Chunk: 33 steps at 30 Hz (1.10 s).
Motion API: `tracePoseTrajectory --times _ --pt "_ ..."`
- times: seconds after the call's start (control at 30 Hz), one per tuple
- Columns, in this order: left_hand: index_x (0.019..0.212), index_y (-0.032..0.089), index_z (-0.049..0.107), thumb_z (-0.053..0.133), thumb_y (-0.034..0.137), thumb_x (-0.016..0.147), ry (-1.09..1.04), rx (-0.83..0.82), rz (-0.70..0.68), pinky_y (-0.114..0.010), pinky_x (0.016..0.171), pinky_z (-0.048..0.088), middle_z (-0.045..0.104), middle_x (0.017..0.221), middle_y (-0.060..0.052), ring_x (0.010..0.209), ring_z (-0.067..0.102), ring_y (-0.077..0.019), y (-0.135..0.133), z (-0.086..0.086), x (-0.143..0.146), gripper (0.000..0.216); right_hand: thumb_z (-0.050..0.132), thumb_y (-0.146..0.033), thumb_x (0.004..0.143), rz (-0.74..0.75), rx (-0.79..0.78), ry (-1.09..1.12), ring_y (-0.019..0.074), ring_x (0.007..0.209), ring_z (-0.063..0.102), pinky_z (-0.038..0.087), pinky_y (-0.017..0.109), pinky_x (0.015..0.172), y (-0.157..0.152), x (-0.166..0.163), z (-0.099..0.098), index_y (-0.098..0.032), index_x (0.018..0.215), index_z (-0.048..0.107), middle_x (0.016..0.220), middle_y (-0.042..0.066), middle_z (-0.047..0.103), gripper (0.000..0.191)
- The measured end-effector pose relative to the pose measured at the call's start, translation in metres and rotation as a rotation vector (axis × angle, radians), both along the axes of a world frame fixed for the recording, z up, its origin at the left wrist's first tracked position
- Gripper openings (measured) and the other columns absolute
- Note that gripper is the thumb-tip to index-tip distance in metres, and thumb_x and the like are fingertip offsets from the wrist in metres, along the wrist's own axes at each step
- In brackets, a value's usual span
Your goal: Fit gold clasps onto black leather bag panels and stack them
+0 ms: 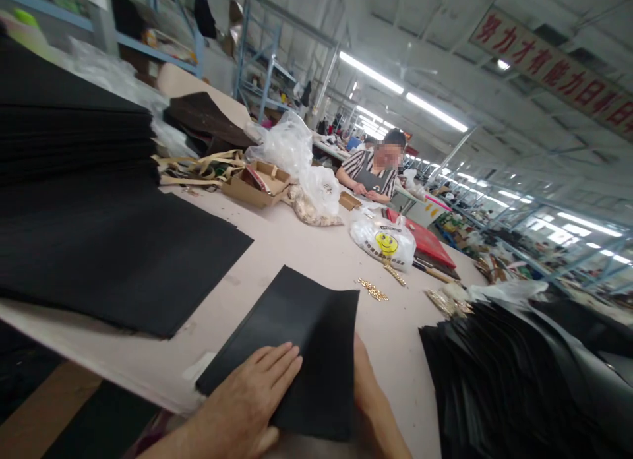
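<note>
A black leather-like sheet (306, 340) lies before me on the table, its right part bent upward. My left hand (262, 386) rests flat on the sheet's left part, fingers stretched out and close together. At the raised right edge, my right hand (368, 383) grips the sheet, most of its fingers hidden behind it. Beyond the sheet lies a small cluster of gold-coloured metal pieces (373, 290).
Large black sheets (99, 261) are stacked at left. More black pieces (514, 380) fan out at right. Farther back on the table (291, 244) stand a cardboard box (257, 188) and a smiley-printed plastic bag (383, 240). Another person (373, 172) sits across.
</note>
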<state>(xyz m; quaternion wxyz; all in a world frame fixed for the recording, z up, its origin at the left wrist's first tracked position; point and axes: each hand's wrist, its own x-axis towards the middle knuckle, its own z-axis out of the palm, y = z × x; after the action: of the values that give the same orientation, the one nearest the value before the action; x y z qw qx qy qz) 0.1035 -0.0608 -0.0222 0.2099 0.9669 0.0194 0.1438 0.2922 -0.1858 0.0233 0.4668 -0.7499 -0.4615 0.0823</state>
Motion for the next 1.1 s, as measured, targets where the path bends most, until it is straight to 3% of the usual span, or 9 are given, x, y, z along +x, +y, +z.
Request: tracePoseTrajectory --times 0.13,0.27,0.43,0.6,0.8,0.93,1.1 --pt "0.145 0.017 0.045 0.063 0.015 0.063 0.05 -0.031 -0.019 -0.053 0.117 0.032 0.039 0.154 -0.011 0.14 0.04 -0.0348 0.001 -0.003 -0.001 0.084 0.049 -0.022 0.089 -0.25 -0.336 -0.343 0.0205 0.096 0.067 0.051 0.029 0.085 -0.024 0.069 -0.014 -0.018 0.107 0.072 0.104 0.008 0.073 0.03" --pt "0.147 0.017 0.044 0.078 0.041 0.071 0.076 -0.012 -0.032 -0.049 0.116 0.035 0.042 0.152 -0.013 0.136 0.045 -0.0365 0.006 0.0 -0.003 0.086 0.041 -0.023 0.092 -0.522 -0.489 -0.398 0.0288 0.105 0.066 0.046 0.039 0.095 -0.038 0.146 -0.011 -0.007 0.119 0.067 0.113 0.019 0.071 0.041" --pt "0.147 0.017 0.043 0.081 0.045 0.071 0.036 0.055 -0.045 -0.04 0.116 0.037 0.046 0.15 -0.011 0.133 0.049 -0.0334 0.01 -0.011 -0.003 0.089 0.04 -0.022 0.093 -0.563 -0.682 -0.447 0.0286 0.108 0.067 0.045 0.035 0.094 -0.029 0.203 -0.007 -0.006 0.12 0.069 0.111 0.02 0.073 0.042" --pt "0.149 0.018 0.04 0.075 0.045 0.077 -0.013 0.132 -0.045 -0.039 0.115 0.039 0.045 0.151 -0.01 0.133 0.049 -0.031 0.01 -0.016 -0.006 0.084 0.045 -0.02 0.093 -0.483 -0.844 -0.502 0.0233 0.104 0.069 0.045 0.027 0.088 -0.018 0.224 -0.008 -0.017 0.109 0.076 0.106 0.013 0.076 0.035" --pt "0.144 0.014 0.046 0.08 0.048 0.072 -0.057 0.209 -0.037 -0.038 0.109 0.047 0.051 0.146 -0.012 0.128 0.055 -0.0304 0.007 -0.007 -0.007 0.087 0.05 -0.021 0.09 -0.488 -0.991 -0.571 0.0284 0.1 0.07 0.047 0.032 0.085 -0.004 0.234 -0.006 -0.01 0.095 0.076 0.1 0.023 0.074 0.028" --pt "0.135 0.01 0.055 0.075 0.053 0.075 -0.1 0.172 0.011 -0.042 0.104 0.051 0.06 0.137 -0.016 0.12 0.061 -0.0329 0.003 -0.006 -0.003 0.077 0.052 -0.015 0.084 -0.524 -1.008 -0.58 0.0345 0.099 0.069 0.048 0.038 0.082 0.004 0.231 -0.005 -0.005 0.097 0.074 0.101 0.028 0.072 0.028" --pt "0.13 0.009 0.058 0.059 0.067 0.082 -0.249 0.066 0.027 -0.045 0.108 0.044 0.065 0.128 -0.016 0.117 0.06 -0.0319 -0.002 -0.018 0.0 0.076 0.047 -0.018 0.085 -0.527 -0.958 -0.517 0.0376 0.103 0.068 0.049 0.042 0.085 -0.004 0.217 0.004 -0.006 0.095 0.075 0.098 0.028 0.072 0.032"
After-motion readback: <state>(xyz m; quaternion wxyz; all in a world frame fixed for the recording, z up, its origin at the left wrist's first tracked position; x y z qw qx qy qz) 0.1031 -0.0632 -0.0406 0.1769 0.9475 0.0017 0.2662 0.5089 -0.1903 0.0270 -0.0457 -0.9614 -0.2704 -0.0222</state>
